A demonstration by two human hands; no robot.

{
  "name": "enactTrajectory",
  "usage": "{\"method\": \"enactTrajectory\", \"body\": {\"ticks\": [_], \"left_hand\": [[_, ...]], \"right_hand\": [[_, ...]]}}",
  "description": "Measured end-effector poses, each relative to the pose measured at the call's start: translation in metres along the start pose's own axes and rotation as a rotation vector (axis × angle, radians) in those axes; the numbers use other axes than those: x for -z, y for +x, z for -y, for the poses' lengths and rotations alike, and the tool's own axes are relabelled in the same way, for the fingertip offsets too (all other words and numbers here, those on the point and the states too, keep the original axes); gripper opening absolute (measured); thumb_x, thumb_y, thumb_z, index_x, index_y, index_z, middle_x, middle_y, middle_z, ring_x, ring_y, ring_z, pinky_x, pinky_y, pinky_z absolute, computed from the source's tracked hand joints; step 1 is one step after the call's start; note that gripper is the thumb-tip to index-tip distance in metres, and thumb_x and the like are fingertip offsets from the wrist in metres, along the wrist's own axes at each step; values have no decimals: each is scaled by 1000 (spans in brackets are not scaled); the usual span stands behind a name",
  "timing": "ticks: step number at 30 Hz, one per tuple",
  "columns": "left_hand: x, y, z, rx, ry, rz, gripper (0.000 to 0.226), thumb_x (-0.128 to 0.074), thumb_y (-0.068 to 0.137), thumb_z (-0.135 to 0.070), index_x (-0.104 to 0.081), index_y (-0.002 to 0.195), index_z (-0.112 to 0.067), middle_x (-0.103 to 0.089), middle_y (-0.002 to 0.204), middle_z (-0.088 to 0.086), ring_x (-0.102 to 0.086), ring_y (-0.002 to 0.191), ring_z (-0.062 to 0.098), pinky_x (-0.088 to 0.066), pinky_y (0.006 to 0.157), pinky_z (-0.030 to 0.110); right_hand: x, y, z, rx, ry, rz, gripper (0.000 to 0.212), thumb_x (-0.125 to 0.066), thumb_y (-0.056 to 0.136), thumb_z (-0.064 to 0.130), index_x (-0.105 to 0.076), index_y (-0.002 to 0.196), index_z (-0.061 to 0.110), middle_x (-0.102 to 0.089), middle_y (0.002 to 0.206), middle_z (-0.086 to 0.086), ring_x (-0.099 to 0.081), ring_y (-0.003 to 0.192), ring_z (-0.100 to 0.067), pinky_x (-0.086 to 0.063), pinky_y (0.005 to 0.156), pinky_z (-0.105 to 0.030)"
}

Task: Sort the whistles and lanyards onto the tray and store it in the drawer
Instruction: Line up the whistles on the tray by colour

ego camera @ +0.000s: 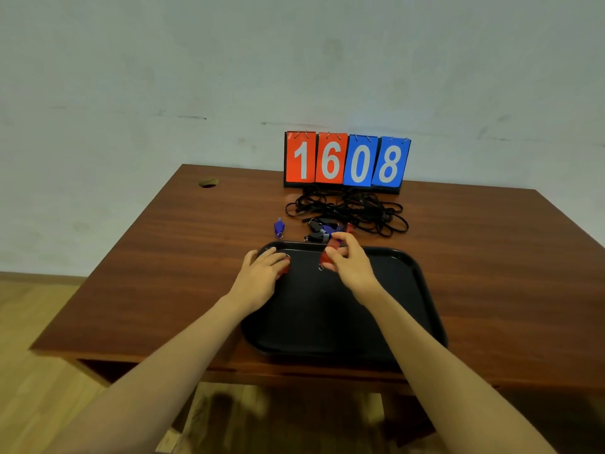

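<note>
Right hand [352, 268] around red whistle [326, 257]

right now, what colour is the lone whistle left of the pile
Blue-purple; the lone whistle shows best in the head view.

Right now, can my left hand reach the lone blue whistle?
Probably yes. The blue whistle lies alone on the table just past the rear left corner of the tray, with nothing between it and the left hand, which rests on a red whistle.
</note>
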State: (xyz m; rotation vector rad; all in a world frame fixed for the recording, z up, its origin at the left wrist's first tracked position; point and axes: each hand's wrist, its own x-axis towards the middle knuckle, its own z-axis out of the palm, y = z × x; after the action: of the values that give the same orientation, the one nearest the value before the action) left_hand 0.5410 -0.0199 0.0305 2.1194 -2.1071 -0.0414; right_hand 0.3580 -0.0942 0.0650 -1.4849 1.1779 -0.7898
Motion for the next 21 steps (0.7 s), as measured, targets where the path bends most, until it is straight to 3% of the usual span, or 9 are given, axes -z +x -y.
{"method": "enactTrajectory", "body": {"ticks": [5, 8, 10, 14, 18, 21], "left_hand": [[1, 7, 2, 58, 36, 9, 44, -41, 99, -18, -38, 143, -16, -38, 149, 3, -25, 143, 19, -4, 118, 43], [1, 12, 1, 87, 51, 15, 44, -40, 100, -18, -37, 144, -16, -37, 149, 2, -27, 141, 19, -5, 118, 44], [2, 15, 3, 113, 52, 10, 44, -40, 100, -18, -37, 143, -17, -38, 149, 2, -29, 140, 19, -6, 118, 44], [2, 18, 6, 137, 31, 21, 43, -39, 100, -19, -37, 143, -19, -38, 149, 0, -32, 139, 19, -10, 119, 42], [3, 18, 8, 133, 26, 35, 44, -40, 100, -18, -36, 144, -20, -37, 150, -1, -32, 139, 18, -12, 119, 42], [6, 18, 9, 128, 44, 45, 44, -41, 99, -17, -37, 143, -21, -39, 149, -1, -33, 138, 19, -12, 118, 43]], "right_hand": [[1, 3, -6, -73, 6, -11, 21, -55, 93, 12, -56, 114, 16, -54, 112, -1, -60, 96, -12, -55, 82, -24], [0, 5, -10, -85, -73, -19, 16, -61, 90, 18, -57, 105, 18, -59, 98, 4, -60, 94, -12, -52, 85, -27], [-2, 5, -11, -70, -132, -23, 16, -62, 89, 19, -58, 104, 19, -57, 88, 9, -56, 84, -7, -46, 76, -22], [-5, 7, -13, -90, -7, 19, 16, -59, 91, 12, -63, 105, 20, -62, 100, -1, -60, 83, -9, -49, 69, -19], [-12, 11, -5, -178, 197, 86, 24, -54, 91, 1, -62, 112, 10, -60, 107, -3, -62, 100, -15, -56, 83, -26], [-21, 14, -1, -192, 206, 122, 34, -48, 93, -1, -56, 126, 5, -52, 115, -1, -58, 110, -19, -51, 97, -31]]}}
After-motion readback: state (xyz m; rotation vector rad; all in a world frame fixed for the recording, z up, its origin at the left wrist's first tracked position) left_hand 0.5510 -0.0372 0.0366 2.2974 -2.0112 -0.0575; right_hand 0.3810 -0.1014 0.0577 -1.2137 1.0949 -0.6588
